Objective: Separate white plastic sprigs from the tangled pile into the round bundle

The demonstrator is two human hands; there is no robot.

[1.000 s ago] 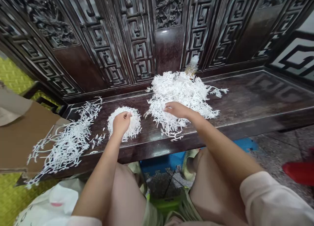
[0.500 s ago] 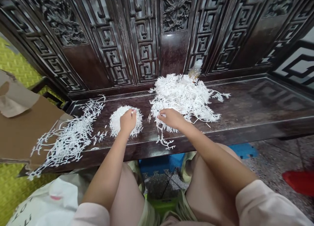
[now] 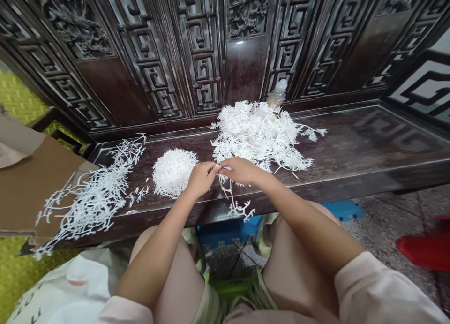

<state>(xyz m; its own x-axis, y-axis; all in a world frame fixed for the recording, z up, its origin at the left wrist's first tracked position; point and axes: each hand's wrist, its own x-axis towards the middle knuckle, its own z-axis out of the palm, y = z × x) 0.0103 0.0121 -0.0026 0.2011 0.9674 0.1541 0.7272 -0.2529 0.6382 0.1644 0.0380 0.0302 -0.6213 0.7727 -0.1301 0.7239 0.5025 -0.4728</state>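
Observation:
My right hand (image 3: 242,171) pinches a white branched stem (image 3: 232,203), apparently plastic, that hangs past the bench's front edge. My left hand (image 3: 203,178) meets it fingertip to fingertip, closed on the upper end of the same stem. The exact spot between the fingers is too small to make out. Left of my left hand lies a round heap of small white sprigs (image 3: 175,171). Behind my right hand rises a larger pile of white spiky branches (image 3: 258,131).
Bare, thin white stems (image 3: 94,197) lie tangled on the bench's left end, beside a cardboard box (image 3: 42,183). A clear bottle (image 3: 277,95) stands behind the large pile, against the carved wooden backrest (image 3: 246,71). A white bag (image 3: 70,286) sits at lower left.
My left hand has moved right, from above the small heap to my right hand's fingertips. The stem still hangs from my right hand. The view has shifted slightly.

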